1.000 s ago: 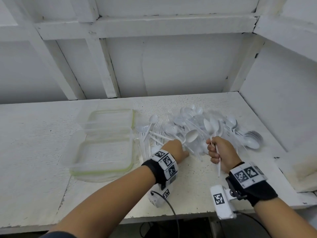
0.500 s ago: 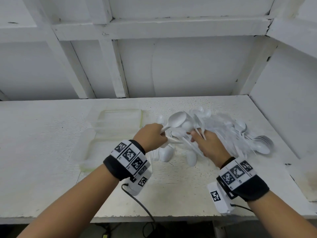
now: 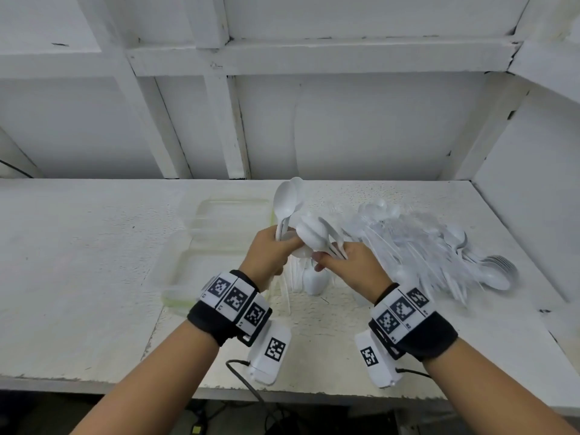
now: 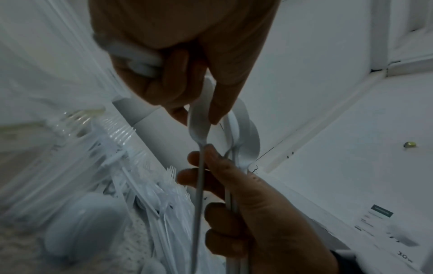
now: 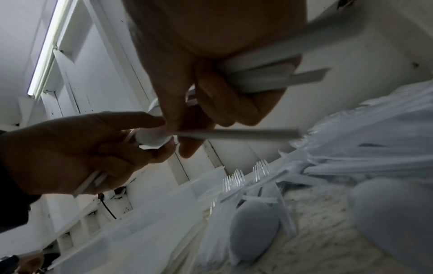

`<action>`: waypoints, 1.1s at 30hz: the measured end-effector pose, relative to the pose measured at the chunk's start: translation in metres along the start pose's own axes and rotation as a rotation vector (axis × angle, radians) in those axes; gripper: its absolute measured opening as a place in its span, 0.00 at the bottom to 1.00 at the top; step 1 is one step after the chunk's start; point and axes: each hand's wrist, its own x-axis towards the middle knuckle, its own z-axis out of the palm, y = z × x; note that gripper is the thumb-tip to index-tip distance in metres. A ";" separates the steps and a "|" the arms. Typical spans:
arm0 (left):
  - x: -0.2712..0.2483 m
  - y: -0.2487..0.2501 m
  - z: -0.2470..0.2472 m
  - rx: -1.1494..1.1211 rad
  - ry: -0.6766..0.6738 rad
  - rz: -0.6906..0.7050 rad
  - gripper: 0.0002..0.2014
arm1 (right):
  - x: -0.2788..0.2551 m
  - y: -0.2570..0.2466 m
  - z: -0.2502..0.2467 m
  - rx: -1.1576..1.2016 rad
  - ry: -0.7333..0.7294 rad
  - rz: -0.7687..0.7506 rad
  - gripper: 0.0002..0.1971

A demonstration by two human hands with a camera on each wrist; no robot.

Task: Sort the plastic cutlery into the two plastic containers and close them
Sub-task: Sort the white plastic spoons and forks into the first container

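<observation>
Above the table's middle my two hands meet. My left hand (image 3: 281, 246) grips a few white plastic spoons (image 3: 285, 204) by the handles, bowls up. My right hand (image 3: 326, 259) grips its own bundle of spoons (image 3: 310, 235), bowls tilted left. In the left wrist view my left hand (image 4: 187, 92) pinches the bowl of one spoon (image 4: 199, 120), whose handle runs down through my right hand (image 4: 234, 194). The mixed cutlery pile (image 3: 417, 246) lies right of my hands. Two clear open containers, far (image 3: 219, 215) and near (image 3: 188, 277), sit left of them.
The white table (image 3: 78, 262) ends at a wall behind and a side wall (image 3: 533, 199) on the right. A loose spoon (image 3: 315, 282) and clear forks (image 5: 260, 166) lie under my hands. Bare tabletop stretches left of the containers.
My left hand has come up out of the pile with spoons held upright. My right hand has risen with its bundle, and the two hands now touch over one spoon.
</observation>
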 end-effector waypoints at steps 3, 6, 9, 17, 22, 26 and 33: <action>-0.001 -0.001 0.008 -0.082 -0.018 -0.027 0.12 | -0.006 0.000 0.002 0.059 -0.049 0.044 0.10; 0.001 -0.002 0.014 -0.167 0.019 -0.106 0.19 | -0.008 0.002 -0.001 0.199 0.029 0.082 0.10; 0.002 -0.006 0.017 -0.193 0.022 -0.102 0.18 | -0.006 -0.003 -0.005 0.372 0.101 0.078 0.07; -0.003 -0.013 0.034 -0.246 -0.013 -0.035 0.11 | 0.002 -0.017 0.004 0.462 0.151 0.121 0.09; -0.004 -0.015 0.038 -0.285 0.002 -0.012 0.09 | -0.001 -0.017 0.010 0.440 0.125 0.077 0.07; -0.006 -0.016 0.038 -0.314 0.011 -0.025 0.11 | 0.000 -0.010 0.015 0.374 0.139 0.046 0.06; -0.007 -0.017 0.034 -0.373 -0.017 -0.053 0.11 | -0.004 -0.009 0.017 0.486 0.130 0.027 0.08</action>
